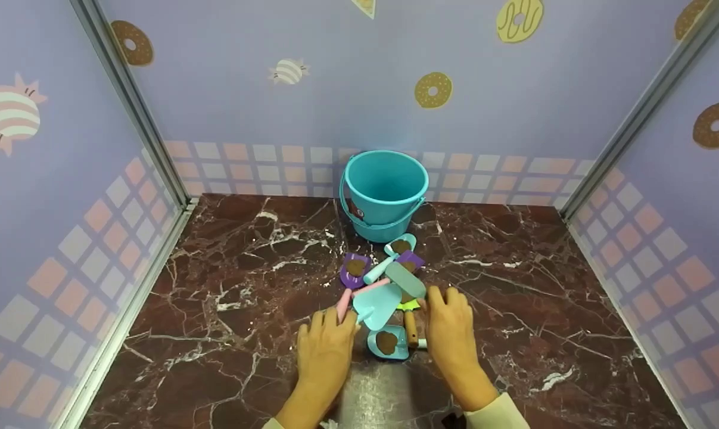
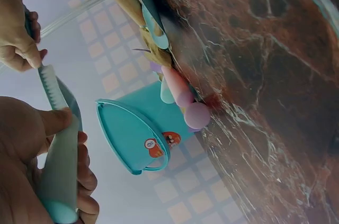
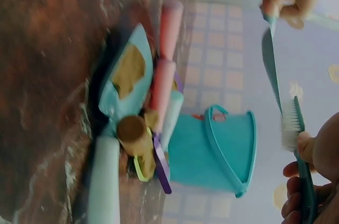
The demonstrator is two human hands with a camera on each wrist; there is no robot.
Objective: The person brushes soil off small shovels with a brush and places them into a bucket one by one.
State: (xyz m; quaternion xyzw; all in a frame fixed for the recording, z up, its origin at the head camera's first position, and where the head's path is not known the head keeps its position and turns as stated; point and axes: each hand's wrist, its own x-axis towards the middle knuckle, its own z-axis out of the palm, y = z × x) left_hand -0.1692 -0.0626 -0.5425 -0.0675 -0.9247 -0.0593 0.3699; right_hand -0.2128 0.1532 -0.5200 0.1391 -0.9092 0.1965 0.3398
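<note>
My left hand (image 1: 326, 348) grips the pale handle (image 2: 61, 176) of a light blue toy shovel (image 1: 378, 307), whose blade is raised above the floor. In my right hand (image 1: 453, 328) is a green brush (image 1: 405, 280) with white bristles (image 3: 290, 128). The right wrist view has the bristles at the end of the shovel blade (image 3: 270, 68); whether they touch it is hard to tell. Below both hands lies another light blue shovel (image 1: 400, 344) with a brown patch in its scoop, beside a wooden handle (image 1: 411, 329).
A turquoise bucket (image 1: 386, 208) stands against the back wall. Before it lie a purple shovel (image 1: 354, 275) and a light blue shovel (image 1: 402, 243), both with brown patches, plus pink handles (image 1: 344, 304) and a lime-green piece (image 1: 408, 305). Patterned walls enclose the marbled floor (image 1: 246, 298).
</note>
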